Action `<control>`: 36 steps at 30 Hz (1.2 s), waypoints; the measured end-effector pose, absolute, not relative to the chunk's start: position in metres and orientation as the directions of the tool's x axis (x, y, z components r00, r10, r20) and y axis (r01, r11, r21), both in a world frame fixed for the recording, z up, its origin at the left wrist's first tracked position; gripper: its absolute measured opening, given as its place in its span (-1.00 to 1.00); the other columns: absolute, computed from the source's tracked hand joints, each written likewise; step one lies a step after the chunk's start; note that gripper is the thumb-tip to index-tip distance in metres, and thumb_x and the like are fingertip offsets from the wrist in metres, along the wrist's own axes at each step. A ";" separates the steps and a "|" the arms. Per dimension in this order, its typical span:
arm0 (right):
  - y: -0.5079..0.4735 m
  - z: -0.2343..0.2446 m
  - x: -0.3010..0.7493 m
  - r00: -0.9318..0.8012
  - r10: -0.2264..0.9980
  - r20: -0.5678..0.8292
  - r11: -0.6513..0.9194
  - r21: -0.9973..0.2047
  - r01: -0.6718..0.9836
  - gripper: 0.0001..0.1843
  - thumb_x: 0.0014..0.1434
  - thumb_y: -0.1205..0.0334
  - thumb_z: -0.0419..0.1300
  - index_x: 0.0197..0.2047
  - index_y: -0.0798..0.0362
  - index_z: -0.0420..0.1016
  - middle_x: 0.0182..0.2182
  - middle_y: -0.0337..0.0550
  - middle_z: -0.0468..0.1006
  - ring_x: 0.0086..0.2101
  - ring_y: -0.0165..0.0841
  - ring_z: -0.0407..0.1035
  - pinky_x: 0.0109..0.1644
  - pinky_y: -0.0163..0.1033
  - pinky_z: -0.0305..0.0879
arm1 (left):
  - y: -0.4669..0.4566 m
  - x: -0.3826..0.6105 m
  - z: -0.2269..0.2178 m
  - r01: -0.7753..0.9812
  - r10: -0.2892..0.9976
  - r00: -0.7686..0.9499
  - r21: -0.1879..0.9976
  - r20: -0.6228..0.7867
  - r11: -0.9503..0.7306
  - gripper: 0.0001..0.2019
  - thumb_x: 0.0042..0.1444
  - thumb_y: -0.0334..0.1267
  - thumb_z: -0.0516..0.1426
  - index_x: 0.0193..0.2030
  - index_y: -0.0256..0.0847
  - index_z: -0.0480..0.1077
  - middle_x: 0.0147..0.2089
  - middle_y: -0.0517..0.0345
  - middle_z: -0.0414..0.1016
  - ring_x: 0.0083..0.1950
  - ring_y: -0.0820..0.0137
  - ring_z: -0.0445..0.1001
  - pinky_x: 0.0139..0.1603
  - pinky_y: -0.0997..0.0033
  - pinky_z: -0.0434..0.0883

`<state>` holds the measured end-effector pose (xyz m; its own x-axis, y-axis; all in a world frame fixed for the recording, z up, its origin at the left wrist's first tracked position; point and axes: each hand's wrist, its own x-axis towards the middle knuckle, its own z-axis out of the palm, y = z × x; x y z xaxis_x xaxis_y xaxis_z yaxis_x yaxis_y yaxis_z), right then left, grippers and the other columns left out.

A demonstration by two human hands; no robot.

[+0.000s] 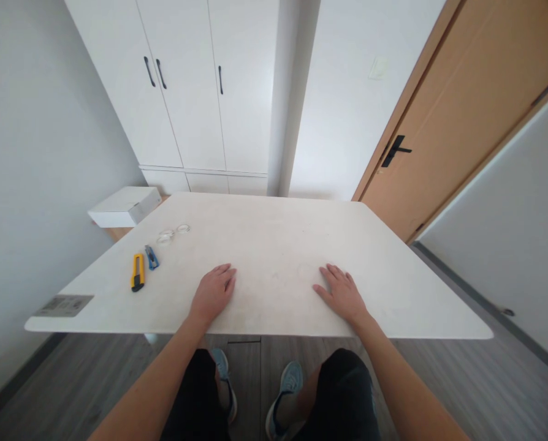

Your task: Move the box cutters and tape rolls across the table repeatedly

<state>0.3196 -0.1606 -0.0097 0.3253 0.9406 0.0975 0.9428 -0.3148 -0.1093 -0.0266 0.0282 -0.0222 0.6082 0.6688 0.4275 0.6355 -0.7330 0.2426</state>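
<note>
My left hand (214, 291) rests palm down on the white table (274, 233) near its front edge, fingers stretched out and holding nothing. To its right, my right hand (341, 292) lies flat on the same tabletop with the thumb apart from the fingers; nothing is in it. Left of my left hand lies a yellow box cutter (138, 272) with a black end. Just beside that is a smaller blue box cutter (151, 258). Farther back are several clear rings (182, 228), which look like rolls of transparent tape.
A printed label (66, 305) is on the table's front left corner. Beyond the left edge stands a white box (125, 206) on a wooden surface. White cabinets (177, 92) rise behind the table, and a wooden door (467, 110) with a black handle is at the right.
</note>
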 end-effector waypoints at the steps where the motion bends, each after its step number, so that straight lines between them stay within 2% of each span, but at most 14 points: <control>1: -0.161 -0.009 0.320 0.327 0.940 0.098 -0.316 -0.110 0.942 -0.25 0.38 -0.22 -0.09 0.43 0.08 0.22 0.41 0.11 0.17 0.39 -0.08 0.00 0.42 0.15 -0.14 | 0.028 -0.027 -0.022 0.636 0.670 0.608 0.243 0.425 -0.732 -0.62 0.34 -0.21 -0.02 0.08 -0.28 0.54 0.17 -0.15 0.54 0.21 0.14 0.48 0.31 0.06 0.37; 11: -0.161 -0.013 0.321 0.321 0.939 0.121 -0.307 -0.119 0.944 -0.26 0.38 -0.23 -0.09 0.41 0.07 0.24 0.40 0.10 0.19 0.38 -0.10 0.02 0.42 0.14 -0.13 | 0.029 -0.027 -0.022 0.651 0.692 0.608 0.255 0.389 -0.715 -0.61 0.34 -0.18 -0.03 0.09 -0.21 0.53 0.20 -0.09 0.52 0.23 0.16 0.47 0.32 0.06 0.36; 36: -0.161 -0.012 0.321 0.323 0.937 0.132 -0.306 -0.134 0.943 -0.29 0.38 -0.20 -0.05 0.41 0.06 0.25 0.40 0.12 0.19 0.38 -0.09 0.04 0.42 0.17 -0.11 | 0.030 -0.027 -0.025 0.652 0.694 0.613 0.255 0.377 -0.714 -0.60 0.35 -0.18 -0.05 0.12 -0.22 0.52 0.23 -0.09 0.50 0.25 0.16 0.45 0.32 0.07 0.35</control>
<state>0.3209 -0.1610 -0.0124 0.3231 0.9371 0.1321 0.9425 -0.3062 -0.1337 -0.0271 0.0305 -0.0246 0.6131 0.6943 0.3769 0.6520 -0.7141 0.2549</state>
